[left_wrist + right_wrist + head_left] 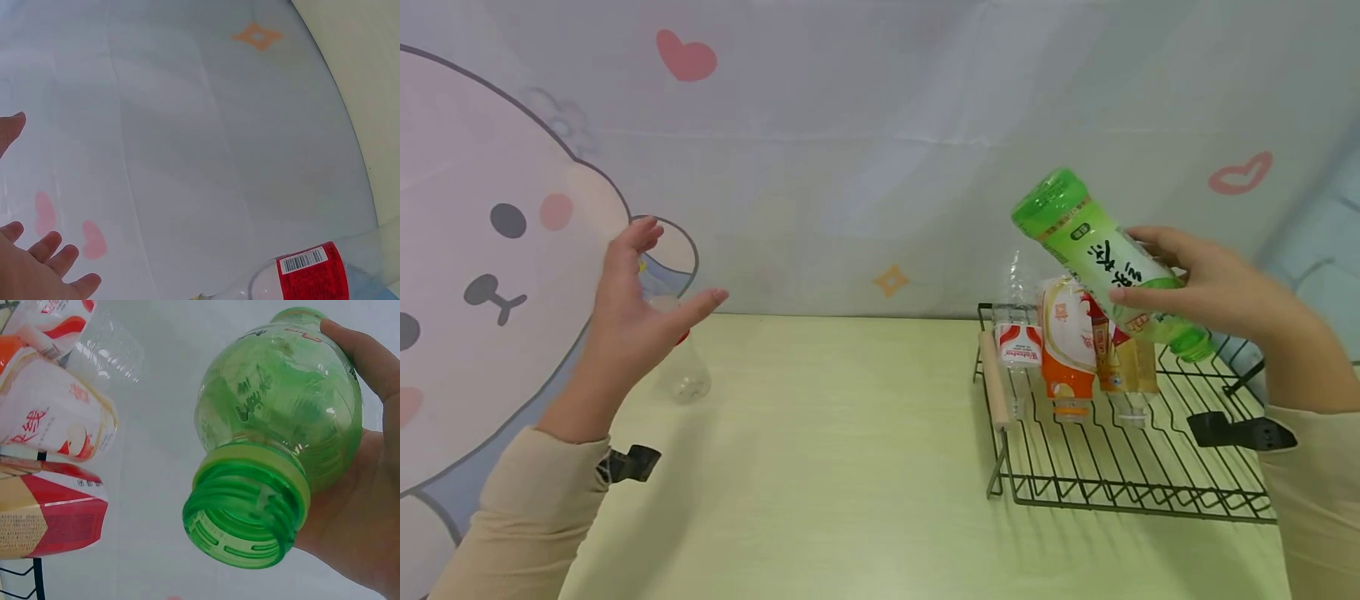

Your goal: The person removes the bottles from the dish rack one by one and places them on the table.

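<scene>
My right hand (1217, 287) grips a green bottle (1101, 250) above the wire rack (1138, 500), the bottle tilted with its narrow neck toward the lower right. That green neck (244, 509) points at the camera in the right wrist view, where fingers curl round the bottle's side. At the left, my left hand (628, 321) is raised with thumb and fingers spread, holding nothing. Behind it stands a clear bottle (688, 375), partly hidden by the hand; its red label (312, 275) shows in the left wrist view.
On the rack lie a clear bottle with a red-and-white label (1019, 343), a white-and-orange bottle (1070, 350) and an amber-labelled bottle (1133, 371). A wooden handle (994, 379) runs along its left side. A printed cloth (820, 200) hangs behind the pale table (820, 450).
</scene>
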Motion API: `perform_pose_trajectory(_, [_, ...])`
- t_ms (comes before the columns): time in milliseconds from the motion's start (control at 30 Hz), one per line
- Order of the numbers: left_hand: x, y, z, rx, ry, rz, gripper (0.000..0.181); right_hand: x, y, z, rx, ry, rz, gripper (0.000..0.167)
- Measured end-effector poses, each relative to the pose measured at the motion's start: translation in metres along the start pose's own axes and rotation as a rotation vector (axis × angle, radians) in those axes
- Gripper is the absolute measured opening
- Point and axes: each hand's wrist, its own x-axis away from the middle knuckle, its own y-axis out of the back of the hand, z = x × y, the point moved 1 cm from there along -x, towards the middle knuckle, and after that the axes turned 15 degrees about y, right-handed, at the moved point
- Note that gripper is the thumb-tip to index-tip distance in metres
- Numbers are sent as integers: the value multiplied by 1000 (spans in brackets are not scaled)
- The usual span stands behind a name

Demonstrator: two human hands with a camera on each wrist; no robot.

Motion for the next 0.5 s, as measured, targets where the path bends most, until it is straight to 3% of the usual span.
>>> perform_pose_trajectory(500, [4,-15,-24,-48,-172,38,89,-6,-10,31,-35,88,29,74])
